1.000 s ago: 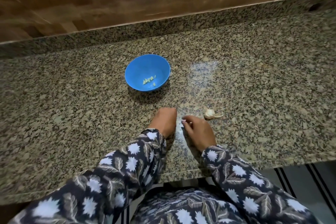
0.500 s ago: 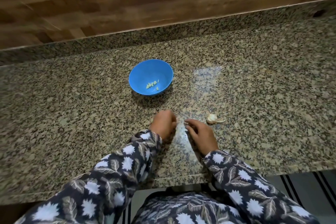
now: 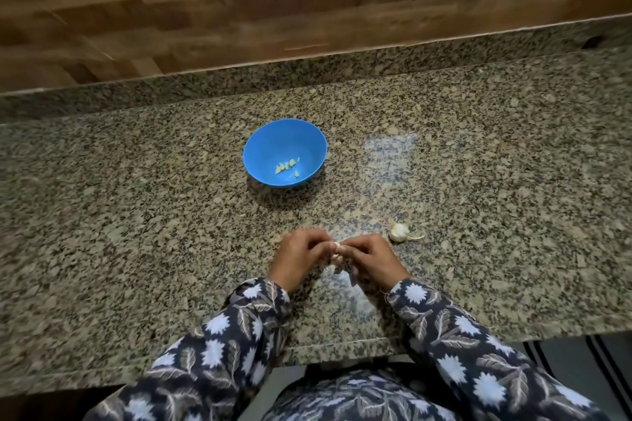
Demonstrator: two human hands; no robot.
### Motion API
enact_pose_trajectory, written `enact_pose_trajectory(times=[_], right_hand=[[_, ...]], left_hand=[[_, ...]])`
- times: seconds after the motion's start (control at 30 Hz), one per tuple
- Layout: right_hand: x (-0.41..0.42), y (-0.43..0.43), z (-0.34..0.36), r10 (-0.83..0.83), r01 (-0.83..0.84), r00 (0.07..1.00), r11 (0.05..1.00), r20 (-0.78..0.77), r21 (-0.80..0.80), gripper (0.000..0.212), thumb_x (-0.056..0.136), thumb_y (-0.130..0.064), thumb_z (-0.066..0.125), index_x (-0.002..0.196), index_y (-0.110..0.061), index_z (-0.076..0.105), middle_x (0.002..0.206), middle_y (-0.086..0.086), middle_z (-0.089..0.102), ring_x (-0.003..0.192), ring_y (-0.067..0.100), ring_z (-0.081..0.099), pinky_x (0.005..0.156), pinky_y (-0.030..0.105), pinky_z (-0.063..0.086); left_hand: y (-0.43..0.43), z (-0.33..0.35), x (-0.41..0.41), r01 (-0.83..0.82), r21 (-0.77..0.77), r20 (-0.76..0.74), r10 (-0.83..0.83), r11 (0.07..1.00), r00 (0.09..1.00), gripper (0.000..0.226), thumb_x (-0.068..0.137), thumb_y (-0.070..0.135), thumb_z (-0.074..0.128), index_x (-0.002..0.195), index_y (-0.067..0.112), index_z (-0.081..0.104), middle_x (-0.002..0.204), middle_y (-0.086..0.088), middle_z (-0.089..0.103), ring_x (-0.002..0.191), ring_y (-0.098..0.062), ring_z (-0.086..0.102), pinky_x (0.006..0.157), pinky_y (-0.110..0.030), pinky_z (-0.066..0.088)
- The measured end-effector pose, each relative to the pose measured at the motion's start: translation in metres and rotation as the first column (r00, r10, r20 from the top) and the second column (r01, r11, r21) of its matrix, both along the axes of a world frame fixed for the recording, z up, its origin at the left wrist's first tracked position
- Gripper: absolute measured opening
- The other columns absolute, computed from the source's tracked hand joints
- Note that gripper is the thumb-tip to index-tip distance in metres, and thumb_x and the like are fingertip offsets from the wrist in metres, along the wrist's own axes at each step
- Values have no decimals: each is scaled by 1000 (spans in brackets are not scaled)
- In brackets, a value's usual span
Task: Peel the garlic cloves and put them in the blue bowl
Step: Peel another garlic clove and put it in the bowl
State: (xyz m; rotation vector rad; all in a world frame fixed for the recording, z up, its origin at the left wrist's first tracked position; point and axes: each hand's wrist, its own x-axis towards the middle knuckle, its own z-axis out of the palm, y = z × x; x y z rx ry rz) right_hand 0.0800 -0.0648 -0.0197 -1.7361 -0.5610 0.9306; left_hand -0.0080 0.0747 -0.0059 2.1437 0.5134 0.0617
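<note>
Between the hands, a garlic clove (image 3: 337, 246) is being pinched for peeling.

Half a second ago a gap was being kept between the left hand (image 3: 301, 258) and the right hand (image 3: 371, 261); now they are being brought together, fingers curled, and the small pale clove is being held at the fingertips of both. Whether any skin is being lifted yet cannot be told, as the clove is mostly being hidden. Just beyond the right hand, the rest of the garlic bulb (image 3: 399, 232) is being left untouched on the countertop (image 3: 136, 215). Well ahead of the left hand, several peeled cloves (image 3: 287, 166) are being kept in the blue bowl (image 3: 273, 140). By this reading, peeling of another clove is being started, with the drop into the bowl not yet done.
</note>
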Motion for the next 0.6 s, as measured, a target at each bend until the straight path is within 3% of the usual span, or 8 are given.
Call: enact_pose_trajectory(times=[0.07, 0.13, 0.23, 0.33, 0.43, 0.5, 0.6], right_hand=[[0, 0, 0, 13, -12, 999, 1000, -37, 10, 19, 89, -6, 57, 98, 8, 66, 48, -10, 62, 35, 2, 50, 36, 12, 37], [0, -1, -1, 32, -32, 998, 999, 46, -2, 19, 86, -7, 60, 101, 4, 67, 54, -15, 65, 47, -3, 57, 48, 11, 42], [1, -2, -4, 39, -30, 972, 999, 232, -42, 17, 83, -14, 66, 99, -10, 71, 78, -10, 69, 66, -4, 61, 65, 15, 48], [-1, 0, -5, 19, -11, 948, 1000, 318, -27, 23, 81, -12, 68, 103, -9, 68, 92, 0, 71, 72, 2, 61, 68, 12, 49], [-6, 1, -7, -61, 57, 921, 998, 384, 21, 21, 80, -11, 68, 101, -7, 69, 91, 7, 72, 75, 8, 64, 67, 6, 47], [-8, 0, -8, -71, 66, 889, 997, 453, 27, 19, 80, -11, 69, 99, -8, 71, 88, 7, 73, 73, 7, 64, 64, 2, 43], [-7, -1, -9, 0, 5, 793, 1000, 609, -6, 17, 80, -6, 67, 97, -8, 72, 83, 6, 73, 67, 4, 60, 65, 7, 45]], left_hand=[[2, -2, -2, 83, 63, 34, -85, 995, 996, 12, 86, 17, 65, 95, 14, 72, 80, 2, 70, 67, -8, 63, 63, -13, 50], [5, -2, -3, 177, 208, 53, -192, 962, 980, 14, 87, 14, 63, 98, 9, 70, 85, -2, 70, 70, -9, 61, 69, -8, 46], [3, -1, -2, 309, 387, 26, -345, 869, 938, 22, 93, 21, 51, 92, 4, 65, 84, -6, 65, 71, -13, 57, 69, -19, 48], [2, 3, 2, 340, 459, -30, -368, 821, 929, 24, 98, 25, 39, 82, 11, 48, 80, -1, 52, 71, -13, 46, 64, -22, 40], [3, -1, 2, 398, 468, -167, -364, 789, 916, 23, 102, 27, 33, 82, 16, 38, 80, 2, 46, 71, -13, 42, 63, -20, 32], [0, -3, 2, 360, 433, -184, -310, 827, 933, 30, 101, 31, 31, 82, 12, 43, 78, -2, 51, 69, -16, 47, 61, -24, 37], [-7, -1, 7, 155, 136, -260, -116, 978, 959, 33, 101, 29, 37, 76, 14, 52, 68, 1, 52, 57, -11, 45, 50, -22, 33]])
